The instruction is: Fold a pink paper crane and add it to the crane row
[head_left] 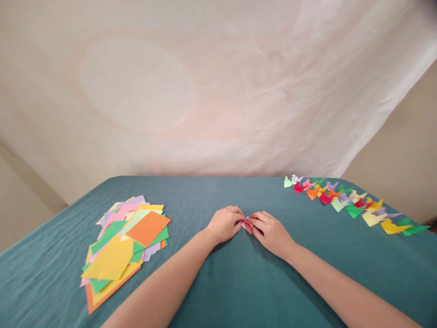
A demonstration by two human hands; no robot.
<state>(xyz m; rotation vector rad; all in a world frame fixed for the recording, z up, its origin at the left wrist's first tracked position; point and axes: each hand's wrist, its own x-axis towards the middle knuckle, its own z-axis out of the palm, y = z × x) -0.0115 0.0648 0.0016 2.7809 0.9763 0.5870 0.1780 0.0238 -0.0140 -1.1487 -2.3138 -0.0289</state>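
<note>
A small folded pink paper [246, 225] lies on the teal tablecloth [239, 282] at the middle of the table. My left hand [223, 224] pinches its left side with curled fingers. My right hand [270, 231] pinches its right side, fingers pressed together on it. Most of the pink paper is hidden between the fingertips.
A loose pile of coloured paper squares [123, 243], yellow, orange, green, pink and lilac, lies at the left. A row of several folded paper figures [348, 200] in mixed colours runs along the back right edge. A pale cloth backdrop [218, 91] hangs behind the table.
</note>
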